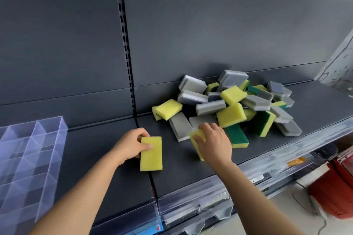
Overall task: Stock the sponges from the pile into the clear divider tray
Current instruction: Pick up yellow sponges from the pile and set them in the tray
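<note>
A pile of sponges, yellow-green and grey, lies on the dark shelf at centre right. My left hand grips a yellow sponge by its top end, just above the shelf in the middle. At the pile's near edge my right hand grips a second yellow sponge, mostly hidden under the palm. The clear divider tray stands at the far left of the shelf, and its visible compartments hold nothing.
The dark shelf has a back panel with a slotted upright. Clear price strips run along its front edge. A red crate sits on the floor at lower right.
</note>
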Available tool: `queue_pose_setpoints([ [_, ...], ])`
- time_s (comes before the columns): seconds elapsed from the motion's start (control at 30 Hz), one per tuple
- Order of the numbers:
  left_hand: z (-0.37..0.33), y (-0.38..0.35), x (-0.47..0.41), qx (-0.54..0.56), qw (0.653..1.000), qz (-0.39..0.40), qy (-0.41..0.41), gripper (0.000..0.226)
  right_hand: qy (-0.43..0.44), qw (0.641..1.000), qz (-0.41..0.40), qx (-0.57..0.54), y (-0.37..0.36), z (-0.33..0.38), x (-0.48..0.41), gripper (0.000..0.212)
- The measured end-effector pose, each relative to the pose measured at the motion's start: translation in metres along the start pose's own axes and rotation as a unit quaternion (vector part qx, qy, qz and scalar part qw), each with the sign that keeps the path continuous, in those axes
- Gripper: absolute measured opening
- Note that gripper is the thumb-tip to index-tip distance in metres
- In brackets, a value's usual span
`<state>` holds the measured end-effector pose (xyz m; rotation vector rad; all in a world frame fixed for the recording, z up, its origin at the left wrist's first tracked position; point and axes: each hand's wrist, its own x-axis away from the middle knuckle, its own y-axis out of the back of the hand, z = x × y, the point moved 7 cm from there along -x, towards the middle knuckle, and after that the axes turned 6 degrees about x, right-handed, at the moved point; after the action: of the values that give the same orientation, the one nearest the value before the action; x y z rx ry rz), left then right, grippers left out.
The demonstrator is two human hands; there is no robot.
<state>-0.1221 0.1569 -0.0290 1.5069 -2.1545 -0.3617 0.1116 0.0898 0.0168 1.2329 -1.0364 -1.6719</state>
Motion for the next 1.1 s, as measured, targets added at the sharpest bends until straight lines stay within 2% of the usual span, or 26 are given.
queue_pose_setpoints([
  [0.07,0.000,0.011,0.017,0.056,0.997,-0.056,-0.019,0.009,0.002,0.997,-0.021,-0.073,0.006,0.008,0.006,0.028],
  [0.2,0.002,0.037,0.056,0.133,0.977,-0.160,-0.052,0.012,0.027,0.979,-0.037,-0.197,0.009,0.035,0.019,0.023],
  [0.33,0.011,0.065,0.097,0.153,0.959,-0.229,-0.068,0.015,0.036,0.956,-0.026,-0.289,0.009,0.069,0.030,0.016],
  [0.6,0.044,0.129,0.180,0.180,0.915,-0.350,-0.082,0.026,0.073,0.922,-0.001,-0.380,0.008,0.158,0.051,0.011],
  [0.77,0.077,0.179,0.233,0.169,0.900,-0.391,-0.089,0.027,0.102,0.907,0.008,-0.409,0.012,0.229,0.075,0.010],
  [1.1,0.145,0.285,0.320,0.139,0.899,-0.403,-0.098,0.028,0.115,0.888,0.022,-0.445,0.015,0.375,0.133,0.013],
])
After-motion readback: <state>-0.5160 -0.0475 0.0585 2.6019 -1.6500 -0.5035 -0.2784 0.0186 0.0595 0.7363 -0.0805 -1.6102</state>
